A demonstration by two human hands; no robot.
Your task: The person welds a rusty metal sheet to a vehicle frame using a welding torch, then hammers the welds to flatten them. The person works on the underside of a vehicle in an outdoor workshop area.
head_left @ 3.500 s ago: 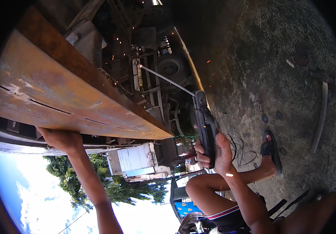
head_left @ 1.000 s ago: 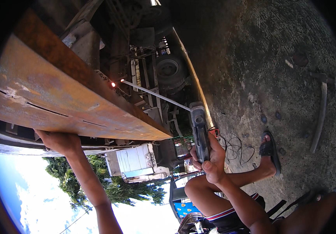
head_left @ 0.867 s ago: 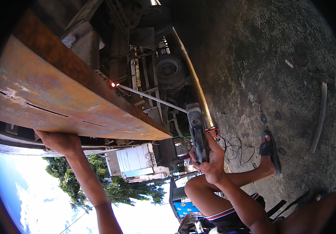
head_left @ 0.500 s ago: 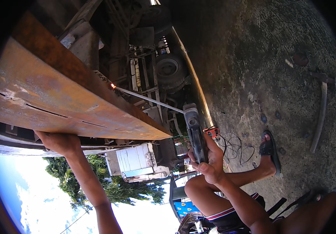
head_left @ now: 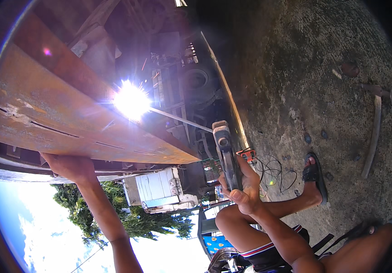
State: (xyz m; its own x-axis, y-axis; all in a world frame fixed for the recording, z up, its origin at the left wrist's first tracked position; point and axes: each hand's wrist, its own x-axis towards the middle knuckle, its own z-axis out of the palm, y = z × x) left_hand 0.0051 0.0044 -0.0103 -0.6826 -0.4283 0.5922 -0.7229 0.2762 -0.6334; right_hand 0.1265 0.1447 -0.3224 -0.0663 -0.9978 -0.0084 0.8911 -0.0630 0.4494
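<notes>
Rusty beam is touched by the left hand, grip hidden, as the black holder is clasped in the right hand, seemingly so skin is kept clear of the glare by its rod.

Tip of rod | small orange glow 0.5 s ago → white glare | red sparks back

Electrode holder in right hand, right of beam

Head-worn wide fisheye view, looking toward left hand and right hand, both near
</notes>
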